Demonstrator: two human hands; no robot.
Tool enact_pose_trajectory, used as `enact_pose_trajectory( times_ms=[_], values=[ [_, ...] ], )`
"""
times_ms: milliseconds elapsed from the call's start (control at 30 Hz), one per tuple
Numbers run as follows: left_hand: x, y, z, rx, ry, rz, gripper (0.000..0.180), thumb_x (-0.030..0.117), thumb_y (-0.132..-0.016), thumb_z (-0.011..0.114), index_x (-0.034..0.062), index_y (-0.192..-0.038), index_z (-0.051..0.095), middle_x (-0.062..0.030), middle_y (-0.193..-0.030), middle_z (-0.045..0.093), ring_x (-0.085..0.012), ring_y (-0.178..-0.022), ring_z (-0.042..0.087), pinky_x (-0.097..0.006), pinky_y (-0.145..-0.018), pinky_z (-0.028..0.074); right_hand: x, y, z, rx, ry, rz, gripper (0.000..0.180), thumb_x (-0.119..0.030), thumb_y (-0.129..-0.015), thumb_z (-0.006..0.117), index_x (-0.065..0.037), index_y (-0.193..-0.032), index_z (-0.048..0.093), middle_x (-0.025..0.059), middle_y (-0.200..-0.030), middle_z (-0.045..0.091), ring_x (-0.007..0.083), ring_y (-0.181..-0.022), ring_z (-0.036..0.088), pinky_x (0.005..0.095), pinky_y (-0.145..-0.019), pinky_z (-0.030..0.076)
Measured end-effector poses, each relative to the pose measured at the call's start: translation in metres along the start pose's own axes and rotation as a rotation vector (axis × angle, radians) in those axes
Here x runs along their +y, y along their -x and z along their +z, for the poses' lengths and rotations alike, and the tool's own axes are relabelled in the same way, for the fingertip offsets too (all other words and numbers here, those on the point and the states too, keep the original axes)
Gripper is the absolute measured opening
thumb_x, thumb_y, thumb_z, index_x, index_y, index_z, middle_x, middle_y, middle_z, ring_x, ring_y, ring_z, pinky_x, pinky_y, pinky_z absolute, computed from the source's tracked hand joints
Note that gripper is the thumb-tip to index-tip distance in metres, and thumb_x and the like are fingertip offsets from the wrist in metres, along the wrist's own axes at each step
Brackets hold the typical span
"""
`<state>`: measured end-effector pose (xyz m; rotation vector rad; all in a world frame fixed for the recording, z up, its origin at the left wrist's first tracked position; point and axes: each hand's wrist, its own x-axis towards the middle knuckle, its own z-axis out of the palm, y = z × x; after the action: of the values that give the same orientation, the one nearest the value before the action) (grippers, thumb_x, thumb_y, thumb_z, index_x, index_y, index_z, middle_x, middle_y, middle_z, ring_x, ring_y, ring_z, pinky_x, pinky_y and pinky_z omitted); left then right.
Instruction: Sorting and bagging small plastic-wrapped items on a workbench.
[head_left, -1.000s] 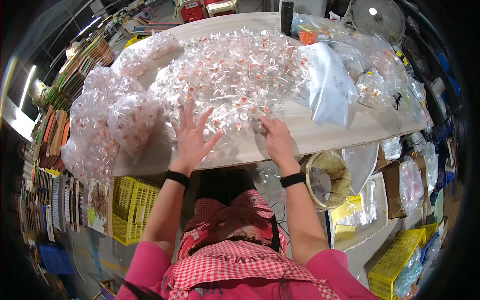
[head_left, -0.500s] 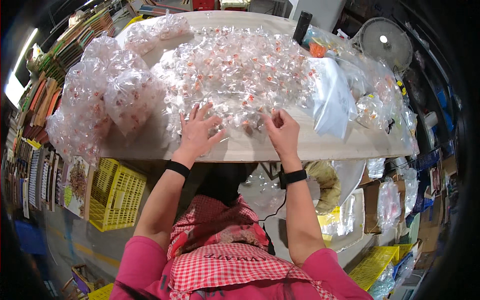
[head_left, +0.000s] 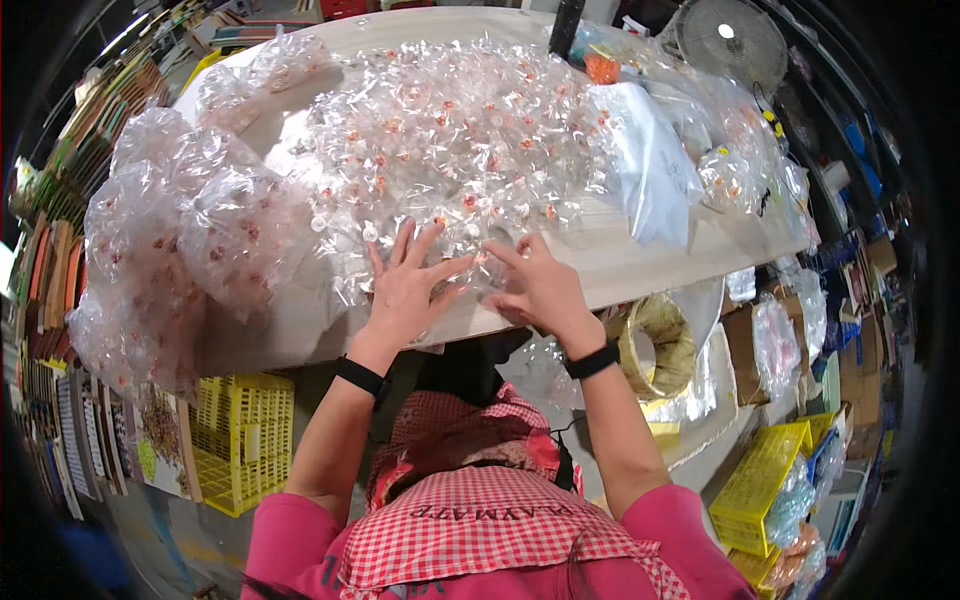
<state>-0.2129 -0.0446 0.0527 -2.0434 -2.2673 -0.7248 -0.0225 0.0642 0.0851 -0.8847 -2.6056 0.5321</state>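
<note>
Pale tabletop (head_left: 650, 258), curved at the rim. Watching remotely, I see the left hand (head_left: 408, 295) spread wide, palm down, no grip visible, at the near edge of the heap of clear packets (head_left: 450, 140). Right hand (head_left: 550, 293): half open, thumb and forefinger apart; I can't tell if it has hold of anything. Half a second ago its fingers were bunched, farther from the left; now fingertips nearly meet. Stuffed clear bags (head_left: 240, 240) left, pale plastic sheet (head_left: 650, 165) right, fan (head_left: 733, 45) beyond.
</note>
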Motion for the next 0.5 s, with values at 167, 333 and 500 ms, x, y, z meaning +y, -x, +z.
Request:
enact_pose_trajectory(
  times_ms=[167, 333, 500],
  values=[
    [0.0, -0.001, 0.004, 0.034, -0.007, 0.012, 0.04, 0.04, -0.084, 0.068, 0.033, -0.123, 0.065, -0.0041, -0.152, 0.036, -0.0359, -0.144, 0.022, -0.075, -0.106, 0.013, 0.011, -0.006, 0.023, 0.143, 0.054, 0.014, 0.034, -0.023, -0.078, 0.071, -0.021, -0.111, 0.066, 0.0098, -0.098, 0.057, 0.0317, -0.081, 0.064, 0.0394, -0.07, 0.053],
    [-0.001, 0.0, 0.002, 0.02, 0.005, 0.004, 0.039, 0.039, -0.084, 0.068, 0.0302, -0.122, 0.065, -0.004, -0.152, 0.035, -0.0353, -0.144, 0.022, -0.075, -0.106, 0.013, 0.037, 0.011, 0.023, 0.428, -0.362, 0.12, 0.036, -0.003, -0.076, 0.067, -0.013, -0.111, 0.066, 0.0106, -0.1, 0.064, 0.0241, -0.077, 0.067, 0.0323, -0.07, 0.054],
    [-0.002, 0.001, 0.001, -0.004, 0.014, -0.003, 0.037, 0.037, -0.084, 0.068, 0.0289, -0.121, 0.066, -0.0035, -0.152, 0.036, -0.0346, -0.144, 0.022, -0.074, -0.106, 0.012, 0.074, 0.076, -0.028, 0.581, -0.186, 0.311, 0.037, 0.001, -0.078, 0.065, -0.008, -0.113, 0.066, 0.0076, -0.097, 0.066, 0.02, -0.084, 0.065, 0.0306, -0.074, 0.052]
  ],
)
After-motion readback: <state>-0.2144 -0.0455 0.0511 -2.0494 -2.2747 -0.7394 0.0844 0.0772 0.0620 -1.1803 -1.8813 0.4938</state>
